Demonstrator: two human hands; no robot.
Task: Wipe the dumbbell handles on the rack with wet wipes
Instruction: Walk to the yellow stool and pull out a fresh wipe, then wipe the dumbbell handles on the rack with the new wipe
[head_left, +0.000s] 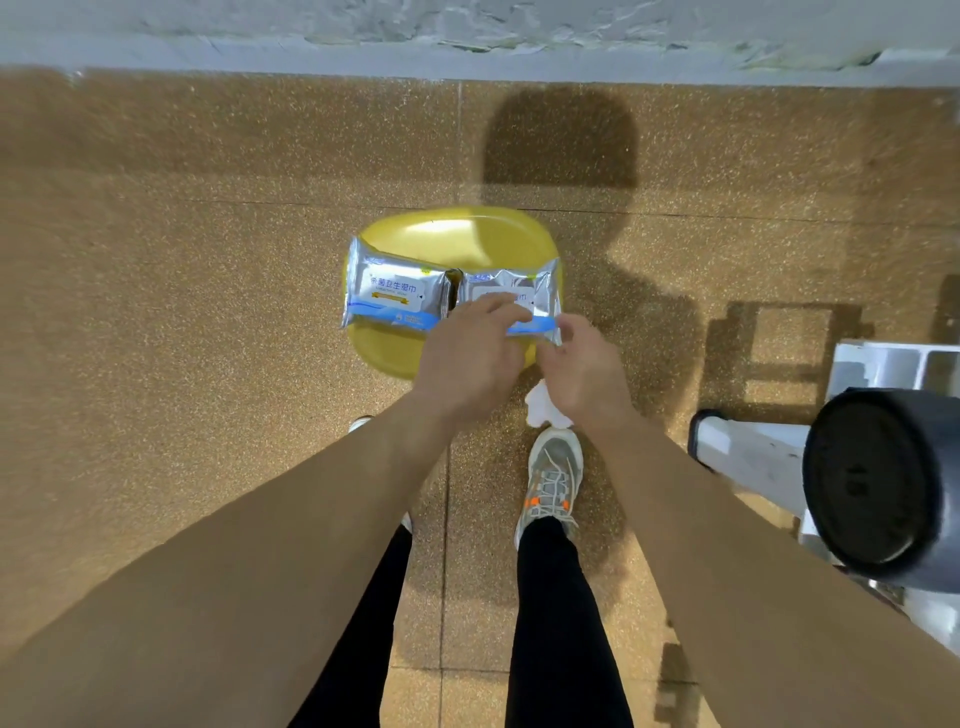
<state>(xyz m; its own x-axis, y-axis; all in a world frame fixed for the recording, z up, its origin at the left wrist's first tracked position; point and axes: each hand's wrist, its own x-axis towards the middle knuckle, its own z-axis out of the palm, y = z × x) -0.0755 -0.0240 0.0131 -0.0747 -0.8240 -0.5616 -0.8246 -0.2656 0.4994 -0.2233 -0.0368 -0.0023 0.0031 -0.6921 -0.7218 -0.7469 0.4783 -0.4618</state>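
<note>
Centre frame: left hand (467, 353) fingers flat on wet-wipe pack (511, 291) atop yellow tray (457, 234); right hand (579, 371) curled round crumpled wipe (540, 408).

Both forearms reach forward and down, hands close together — nearly touching. The left hand (470, 353) lies palm down, fingers stretched ahead; the right hand (576, 371) curls its fingers, gripping a crumpled wipe (540, 408).

We see the left wet-wipe pack (395, 288) and right wet-wipe pack (511, 286) in glossy, crinkled silver foil on a smooth, shiny plastic yellow stool (457, 236). The floor (208, 260) looks grainy and matt, the dumbbell (878, 478) matt black, the rack (753, 457) white-painted metal, the crumpled wipe (540, 408) soft white cloth.
</note>
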